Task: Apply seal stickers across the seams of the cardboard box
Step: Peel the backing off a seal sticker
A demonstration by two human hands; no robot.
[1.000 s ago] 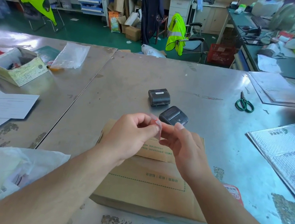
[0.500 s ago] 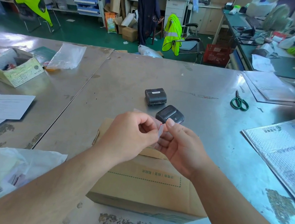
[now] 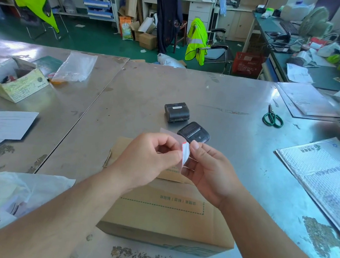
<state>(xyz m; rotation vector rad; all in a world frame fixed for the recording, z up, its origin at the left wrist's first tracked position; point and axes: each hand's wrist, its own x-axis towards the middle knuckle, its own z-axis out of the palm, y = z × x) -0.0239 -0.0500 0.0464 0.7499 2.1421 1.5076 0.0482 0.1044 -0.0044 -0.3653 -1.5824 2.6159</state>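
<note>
Nearest, at 6 o'clock, the cardboard box [image 3: 167,219] lies flat on the steel table [image 3: 148,88], long axis running 9 to 3. What looks like its top seam runs the same way, directly beneath the hands. Above it the left hand [image 3: 148,160] pinches a pinkish backing sheet [image 3: 170,134] with curled fingers, and the right hand [image 3: 208,173] pinches the white, red-edged seal sticker [image 3: 185,154] by its edge — both meet there. The sticker stands roughly 12 to 6, crosswise to that seam, so I judge the right hand need only descend. Beyond, at 12 o'clock, two small black printers [image 3: 177,112] sit apart from the box.
</note>
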